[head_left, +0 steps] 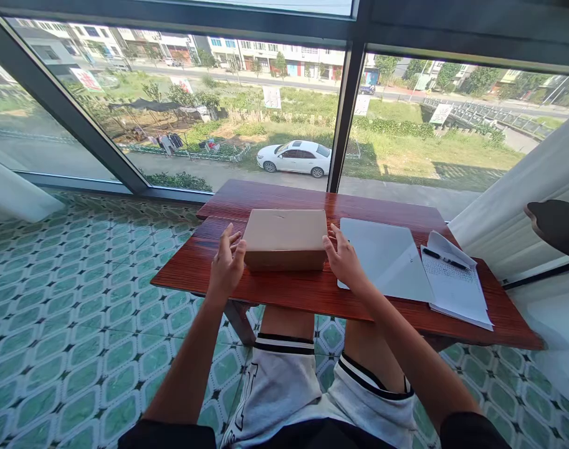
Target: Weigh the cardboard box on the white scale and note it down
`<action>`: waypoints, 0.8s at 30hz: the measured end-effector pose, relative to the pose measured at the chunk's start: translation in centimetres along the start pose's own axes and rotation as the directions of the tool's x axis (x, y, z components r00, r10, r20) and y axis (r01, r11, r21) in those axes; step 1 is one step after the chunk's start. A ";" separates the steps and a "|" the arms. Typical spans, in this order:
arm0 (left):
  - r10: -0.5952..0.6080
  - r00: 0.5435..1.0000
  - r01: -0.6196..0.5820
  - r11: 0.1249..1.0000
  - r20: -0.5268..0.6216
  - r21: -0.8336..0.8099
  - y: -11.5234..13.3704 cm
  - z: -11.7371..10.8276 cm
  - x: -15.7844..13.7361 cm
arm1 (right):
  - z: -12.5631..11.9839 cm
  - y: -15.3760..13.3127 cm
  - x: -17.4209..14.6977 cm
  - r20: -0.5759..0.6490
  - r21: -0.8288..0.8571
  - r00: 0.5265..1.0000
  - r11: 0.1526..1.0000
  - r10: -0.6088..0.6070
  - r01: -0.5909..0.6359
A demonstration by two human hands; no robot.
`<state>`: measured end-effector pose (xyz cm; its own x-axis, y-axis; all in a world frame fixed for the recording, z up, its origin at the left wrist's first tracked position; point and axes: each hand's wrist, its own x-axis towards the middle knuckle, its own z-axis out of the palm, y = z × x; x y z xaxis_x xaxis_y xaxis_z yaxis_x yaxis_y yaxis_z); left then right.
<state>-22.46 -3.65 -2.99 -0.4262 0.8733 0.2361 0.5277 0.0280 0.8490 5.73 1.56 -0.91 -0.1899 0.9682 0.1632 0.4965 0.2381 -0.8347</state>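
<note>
A closed brown cardboard box (285,231) lies on the reddish wooden table (275,292), in front of me. At its left side is my left hand (227,262), fingers apart and curved toward the box, with nothing in it. On the opposite side my right hand (343,252) is held in much the same way, thumb and fingers spread close to the box's right edge. Whether the fingertips touch the cardboard, I cannot tell. The box's lid is down and its front face is in shadow.
A closed silver laptop (382,255) lies right of the box, under my right forearm's side. Beside it are written paper sheets (455,290) with a black pen (445,258) on top. Large windows stand behind the table, and a white curtain (508,193) hangs at right.
</note>
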 end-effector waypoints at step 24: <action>-0.127 0.992 0.120 0.972 0.022 0.200 0.4 0.8 -0.2 | 0.3 -0.4 -0.5 0.118 0.134 0.992 0.990 -0.054 0.038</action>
<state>-21.56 -3.43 -3.08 -0.4736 0.8731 0.1160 0.6090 0.2294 0.7593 5.38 0.96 -0.78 -0.3146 0.9381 0.1450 0.3711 0.2621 -0.8908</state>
